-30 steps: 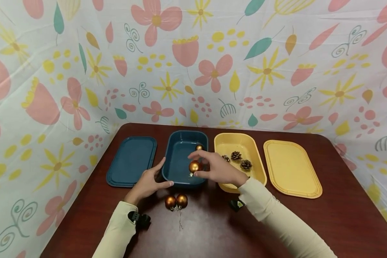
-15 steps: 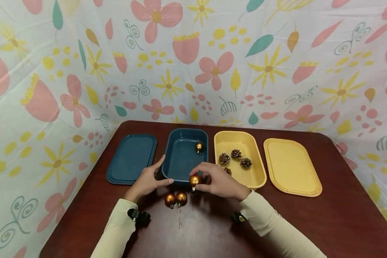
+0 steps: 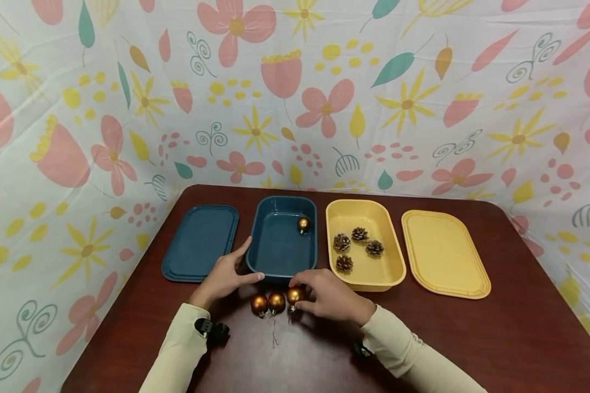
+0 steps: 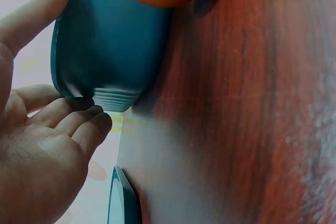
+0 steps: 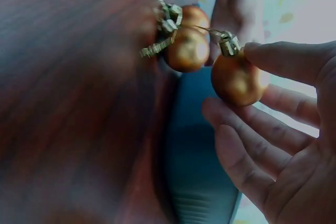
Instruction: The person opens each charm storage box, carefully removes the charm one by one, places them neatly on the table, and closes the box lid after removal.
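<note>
My right hand pinches a shiny copper Christmas bauble between thumb and fingers, just in front of the blue container. In the right wrist view the thumb lies by the metal cap of this bauble. Two more baubles with gold string rest on the table directly to its left. My left hand holds the near left corner of the blue container, thumb along the front and fingers at the side, as the left wrist view also shows. Inside that container, one bauble lies toward the far right.
A yellow container with several pine cones stands right of the blue one. The blue lid lies at the far left, the yellow lid at the far right. A flowered cloth hangs behind the table.
My right hand has brought its bauble from over the blue container down and toward me, beside the two table baubles. The left hand stays at the container's corner.
</note>
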`<state>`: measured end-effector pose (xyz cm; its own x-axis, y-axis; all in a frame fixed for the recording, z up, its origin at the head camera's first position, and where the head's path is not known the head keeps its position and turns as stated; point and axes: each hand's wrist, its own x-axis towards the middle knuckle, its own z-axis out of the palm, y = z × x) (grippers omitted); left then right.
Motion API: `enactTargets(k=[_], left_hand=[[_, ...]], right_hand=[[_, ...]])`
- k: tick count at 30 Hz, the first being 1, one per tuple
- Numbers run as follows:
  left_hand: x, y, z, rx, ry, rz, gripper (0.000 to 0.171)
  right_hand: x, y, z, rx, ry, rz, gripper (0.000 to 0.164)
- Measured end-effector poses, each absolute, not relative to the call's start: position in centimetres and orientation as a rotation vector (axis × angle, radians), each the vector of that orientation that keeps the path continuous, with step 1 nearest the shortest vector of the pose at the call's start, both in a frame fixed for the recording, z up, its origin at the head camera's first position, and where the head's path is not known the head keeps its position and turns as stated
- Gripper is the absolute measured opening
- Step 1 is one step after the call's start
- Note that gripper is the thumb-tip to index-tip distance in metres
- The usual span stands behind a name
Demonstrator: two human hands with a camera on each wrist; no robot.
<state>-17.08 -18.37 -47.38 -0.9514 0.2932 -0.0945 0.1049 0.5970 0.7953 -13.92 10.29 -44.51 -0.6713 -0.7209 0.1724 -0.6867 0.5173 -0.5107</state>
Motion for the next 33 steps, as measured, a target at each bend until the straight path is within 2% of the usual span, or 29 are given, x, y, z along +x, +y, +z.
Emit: enactTargets(k=[7, 19, 33], left_hand=[[-16.9, -18.4, -47.5, 0.319, 2.608, 1.276, 0.103], [-17.0, -18.3, -47.5, 0.331, 2.615, 1.286, 0.103], [-17.0, -18.2, -47.4, 0.315, 2.608, 1.291, 0.103]], right_hand=[[-13.4, 10.0, -45.7, -1.238, 2.732, -0.68, 0.027], [-13.6, 9.5, -47.1, -1.18, 2.755, -0.628, 0.025], [-13.4, 9.3, -47.3, -1.165, 2.814, -0.623, 0.031]])
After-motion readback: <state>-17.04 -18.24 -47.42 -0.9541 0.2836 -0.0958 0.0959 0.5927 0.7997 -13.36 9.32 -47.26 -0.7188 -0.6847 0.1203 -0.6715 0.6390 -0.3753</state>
